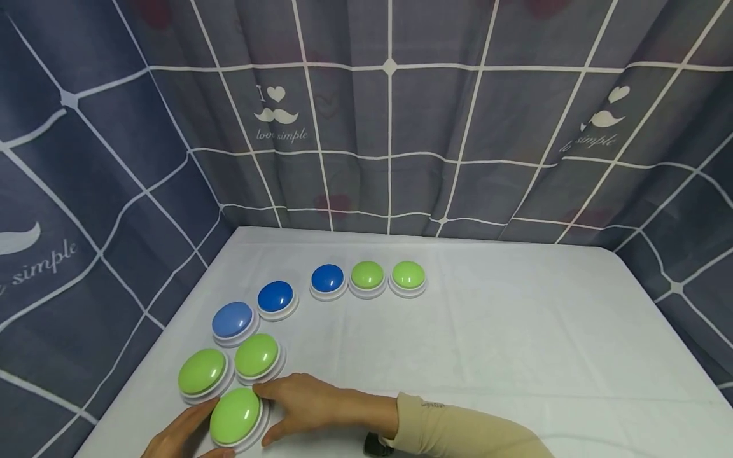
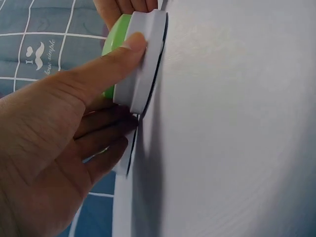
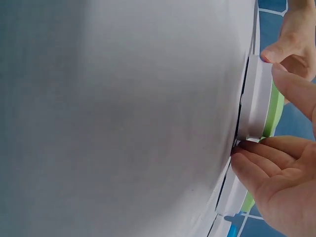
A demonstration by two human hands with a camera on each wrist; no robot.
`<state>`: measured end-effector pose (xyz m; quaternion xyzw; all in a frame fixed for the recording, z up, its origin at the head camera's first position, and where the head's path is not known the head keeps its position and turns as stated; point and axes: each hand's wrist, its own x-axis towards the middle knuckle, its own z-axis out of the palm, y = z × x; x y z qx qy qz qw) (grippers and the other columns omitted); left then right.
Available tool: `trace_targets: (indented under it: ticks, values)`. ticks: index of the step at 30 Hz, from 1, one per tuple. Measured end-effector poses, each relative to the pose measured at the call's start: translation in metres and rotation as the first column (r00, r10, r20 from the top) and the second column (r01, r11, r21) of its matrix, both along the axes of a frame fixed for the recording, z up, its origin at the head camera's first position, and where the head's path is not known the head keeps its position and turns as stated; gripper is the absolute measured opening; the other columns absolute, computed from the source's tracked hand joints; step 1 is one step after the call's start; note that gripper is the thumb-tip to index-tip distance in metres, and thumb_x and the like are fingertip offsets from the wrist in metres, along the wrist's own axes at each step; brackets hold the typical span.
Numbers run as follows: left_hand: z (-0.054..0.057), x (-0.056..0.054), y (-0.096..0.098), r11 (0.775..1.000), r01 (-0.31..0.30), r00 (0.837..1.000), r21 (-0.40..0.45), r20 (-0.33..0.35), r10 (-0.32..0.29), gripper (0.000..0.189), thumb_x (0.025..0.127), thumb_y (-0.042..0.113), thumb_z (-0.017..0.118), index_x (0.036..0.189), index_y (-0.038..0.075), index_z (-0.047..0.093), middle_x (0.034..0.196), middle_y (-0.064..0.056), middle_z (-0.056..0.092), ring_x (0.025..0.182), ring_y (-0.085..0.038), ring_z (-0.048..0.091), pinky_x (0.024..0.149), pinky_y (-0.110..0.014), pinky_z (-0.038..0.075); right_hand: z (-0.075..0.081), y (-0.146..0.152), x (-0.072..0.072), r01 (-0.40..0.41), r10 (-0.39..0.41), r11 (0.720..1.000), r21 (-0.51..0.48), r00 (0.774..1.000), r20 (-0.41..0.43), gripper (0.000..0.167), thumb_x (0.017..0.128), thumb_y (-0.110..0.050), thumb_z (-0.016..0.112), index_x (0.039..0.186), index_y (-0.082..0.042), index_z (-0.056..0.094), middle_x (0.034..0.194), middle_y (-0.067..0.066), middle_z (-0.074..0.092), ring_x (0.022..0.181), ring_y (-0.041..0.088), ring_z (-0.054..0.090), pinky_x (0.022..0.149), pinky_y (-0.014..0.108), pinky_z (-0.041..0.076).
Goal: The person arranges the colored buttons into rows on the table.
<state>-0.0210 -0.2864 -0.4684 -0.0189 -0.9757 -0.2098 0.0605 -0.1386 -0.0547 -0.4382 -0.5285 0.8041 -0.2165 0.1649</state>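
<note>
Left hand (image 1: 186,432): lower left of the head view; we saw its thumb and fingers grasping the nearest green button (image 1: 235,416) by the white base (image 2: 143,74).
Right hand (image 1: 312,401): grasped the same button from its right side, thumb and fingers spread around the base; a beige sleeve (image 1: 469,429) ran to the bottom edge.
Button in hand: sat lower left, between both hands; we could not tell whether it lay fully flat.
Green pair: we noted one green dome (image 1: 202,371) just above left of it, another (image 1: 256,355) above right.
Blue run: light blue (image 1: 231,319), then darker blue (image 1: 275,296), left of centre.
Top row: blue (image 1: 327,278), green (image 1: 367,275), green (image 1: 408,275), near frame centre.
Surroundings: white table (image 1: 515,350); grey-blue gridded curtain (image 1: 355,114) across the top.
</note>
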Motion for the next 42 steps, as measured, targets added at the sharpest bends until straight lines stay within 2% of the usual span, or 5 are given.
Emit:
trace_targets:
  ticks: [8,13,23,35,42]
  values:
    - [0.005,0.001,0.011,0.999,0.020,0.998,0.047,-0.056,-0.017,0.082,0.068,0.056,0.084,0.132,0.010,0.060,0.125,-0.004,0.062,0.115,-0.042,0.059,0.090,-0.057,0.049,0.003,0.003,0.003,0.027,-0.027,0.999,-0.018,1.000,-0.005,0.079,0.086,-0.042,0.077,0.148,-0.005,0.044,0.145,-0.003,0.050,0.127,0.002,0.047,0.102,0.012,0.036]
    - [0.014,-0.004,0.019,0.999,-0.007,0.979,0.051,-0.203,0.017,0.077,0.060,0.045,0.092,0.124,0.011,0.066,0.119,-0.002,0.066,0.107,-0.038,0.063,0.087,-0.047,0.054,0.009,0.007,0.005,0.082,-0.082,0.995,-0.049,0.997,0.002,0.082,0.087,-0.046,0.075,0.150,-0.005,0.041,0.148,-0.001,0.047,0.132,0.005,0.044,0.105,0.016,0.035]
    - [0.040,-0.024,0.036,0.992,0.055,0.928,0.117,-0.371,-0.008,0.077,0.054,0.027,0.098,0.122,0.010,0.067,0.114,-0.003,0.068,0.102,-0.032,0.064,0.090,0.004,0.029,0.024,0.023,0.002,0.197,-0.193,0.957,-0.213,0.980,0.041,0.076,0.092,-0.043,0.069,0.151,-0.004,0.039,0.150,0.003,0.045,0.136,0.009,0.040,0.108,0.021,0.036]
    - [0.060,-0.067,0.066,0.969,0.200,0.915,0.147,-0.381,-0.131,0.070,0.065,0.032,0.093,0.127,0.014,0.066,0.126,0.001,0.064,0.115,-0.021,0.061,0.097,-0.007,0.037,0.026,0.065,-0.017,0.316,-0.277,0.838,-0.446,0.949,0.152,0.073,0.090,-0.030,0.075,0.150,-0.008,0.041,0.149,0.003,0.047,0.136,0.016,0.044,0.110,0.033,0.037]
    - [0.063,-0.102,0.090,0.922,0.373,0.847,0.101,-0.442,-0.294,0.069,0.067,0.033,0.092,0.127,0.011,0.066,0.125,-0.002,0.065,0.116,-0.022,0.062,0.090,-0.043,0.054,0.024,0.099,-0.028,0.399,-0.322,0.759,-0.515,0.917,0.236,0.073,0.085,-0.023,0.080,0.148,-0.010,0.045,0.147,0.006,0.050,0.135,0.019,0.046,0.109,0.039,0.040]
